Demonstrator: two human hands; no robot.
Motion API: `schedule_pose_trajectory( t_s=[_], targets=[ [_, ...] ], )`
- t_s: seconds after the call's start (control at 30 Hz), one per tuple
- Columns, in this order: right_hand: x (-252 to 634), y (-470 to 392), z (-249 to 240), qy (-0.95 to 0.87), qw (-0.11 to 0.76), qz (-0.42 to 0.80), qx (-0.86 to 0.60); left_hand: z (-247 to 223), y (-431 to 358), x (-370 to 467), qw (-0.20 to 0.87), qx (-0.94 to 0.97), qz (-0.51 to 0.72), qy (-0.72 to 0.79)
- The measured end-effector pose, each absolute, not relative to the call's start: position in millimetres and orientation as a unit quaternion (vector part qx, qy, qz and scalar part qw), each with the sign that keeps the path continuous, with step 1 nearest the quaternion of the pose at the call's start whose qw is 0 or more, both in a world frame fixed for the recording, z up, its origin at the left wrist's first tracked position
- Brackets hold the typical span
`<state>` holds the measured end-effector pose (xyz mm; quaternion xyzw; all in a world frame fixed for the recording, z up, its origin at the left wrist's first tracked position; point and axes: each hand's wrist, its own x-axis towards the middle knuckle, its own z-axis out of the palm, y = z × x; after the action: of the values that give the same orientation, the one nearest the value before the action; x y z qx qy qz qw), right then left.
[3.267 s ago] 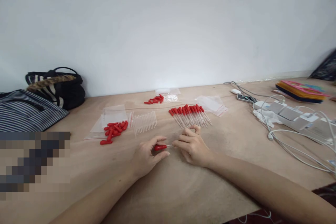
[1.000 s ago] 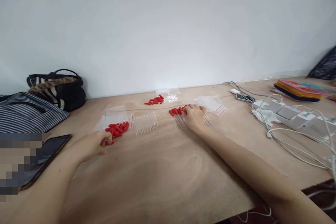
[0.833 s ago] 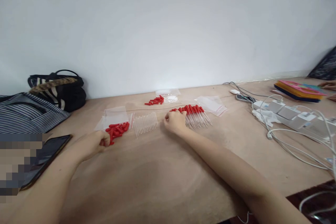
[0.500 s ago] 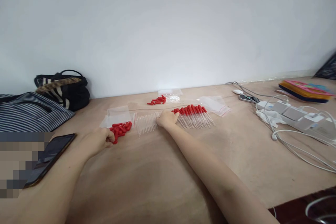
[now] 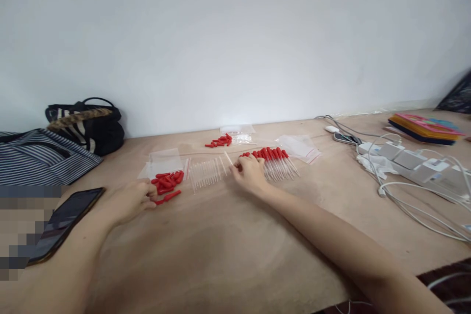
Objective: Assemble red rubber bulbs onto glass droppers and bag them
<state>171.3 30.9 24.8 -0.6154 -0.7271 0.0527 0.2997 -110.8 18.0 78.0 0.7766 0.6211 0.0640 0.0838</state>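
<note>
Clear tube (image 5: 228, 158) now out of row (image 5: 206, 172) at right hand's (image 5: 250, 172) 9 o'clock, pinched there; red bulb (image 5: 159, 201) at left hand's (image 5: 138, 198) 3 o'clock, can't tell if gripped.

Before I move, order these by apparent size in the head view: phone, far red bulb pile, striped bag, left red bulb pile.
1. Striped bag
2. Phone, partly hidden
3. Left red bulb pile
4. Far red bulb pile

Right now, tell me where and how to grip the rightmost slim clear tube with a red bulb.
Probably best by its thick red bulb, from above and the near right: it lies flat, the clear stem is thin, and neighbouring tubes crowd its left.
</note>
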Motion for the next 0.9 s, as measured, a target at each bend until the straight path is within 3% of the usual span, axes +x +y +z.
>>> schedule_pose_trajectory(
  t_s=[0.17,0.4,0.9],
  targets=[
    [223.2,-11.2,3.6,-0.816,0.33,-0.009,-0.475,75.7,-3.9,-58.7,0.199,0.858,0.055,0.47],
    [258.8,-32.7,-4.3,-0.846,0.326,-0.006,-0.423,17.6,-14.0,5.9,0.146,0.88,0.242,0.383],
    [230.9,-36.8,-4.7,-0.854,0.302,-0.002,-0.423,9.4,-16.2,23.9,0.177,0.845,0.282,0.419]
  ],
)
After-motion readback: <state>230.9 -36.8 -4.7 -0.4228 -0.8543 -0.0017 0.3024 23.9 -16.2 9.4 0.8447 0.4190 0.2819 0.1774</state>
